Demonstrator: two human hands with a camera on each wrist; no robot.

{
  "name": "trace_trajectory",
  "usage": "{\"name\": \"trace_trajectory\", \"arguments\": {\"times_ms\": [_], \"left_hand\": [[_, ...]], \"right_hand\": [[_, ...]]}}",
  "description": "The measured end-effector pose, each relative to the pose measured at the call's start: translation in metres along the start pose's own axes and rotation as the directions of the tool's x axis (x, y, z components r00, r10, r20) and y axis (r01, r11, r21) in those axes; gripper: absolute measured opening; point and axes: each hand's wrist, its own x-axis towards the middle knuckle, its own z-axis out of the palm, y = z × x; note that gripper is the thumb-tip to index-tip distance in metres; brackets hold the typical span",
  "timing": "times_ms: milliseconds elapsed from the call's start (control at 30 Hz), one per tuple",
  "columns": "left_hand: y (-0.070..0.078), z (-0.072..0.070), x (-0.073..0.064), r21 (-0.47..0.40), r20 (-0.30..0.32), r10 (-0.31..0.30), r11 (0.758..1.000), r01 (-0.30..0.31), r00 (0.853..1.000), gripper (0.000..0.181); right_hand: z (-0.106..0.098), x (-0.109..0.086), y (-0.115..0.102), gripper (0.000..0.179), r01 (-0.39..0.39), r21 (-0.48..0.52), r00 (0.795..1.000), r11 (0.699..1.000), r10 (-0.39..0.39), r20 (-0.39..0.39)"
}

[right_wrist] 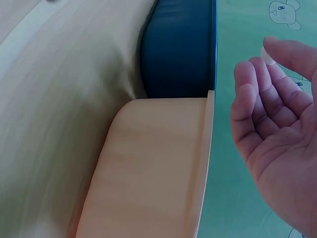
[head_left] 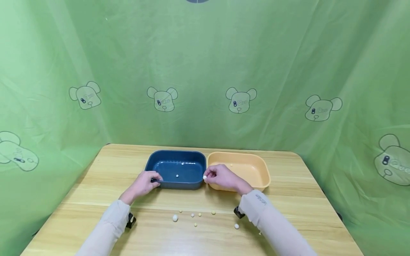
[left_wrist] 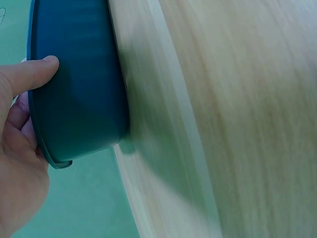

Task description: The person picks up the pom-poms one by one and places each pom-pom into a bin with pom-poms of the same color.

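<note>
My left hand grips the near-left rim of a dark blue tray. In the left wrist view the thumb presses the tray's outer wall while the other fingers sit behind the rim. Between thumb and fingertips, my right hand pinches a small white ball, which shows only partly in the right wrist view. That hand is held above the place where the blue tray meets an orange tray. Two small white balls, one of them here, lie in the blue tray. A tiny pale ball lies in the orange one.
On the wooden table, nearer me, several loose balls are scattered: a larger white ball, another white ball by the right forearm, and small yellow balls such as this yellow ball. Green curtains surround the table's back and sides.
</note>
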Motion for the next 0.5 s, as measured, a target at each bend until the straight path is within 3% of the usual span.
{"name": "trace_trajectory", "arguments": {"times_ms": [500], "left_hand": [[-0.002,-0.001,0.0,0.003,0.0,0.036,0.999,-0.036,0.999,0.019]], "right_hand": [[0.007,0.013,0.003,0.005,-0.018,-0.019,1.0,1.0,0.018,-0.01]]}}
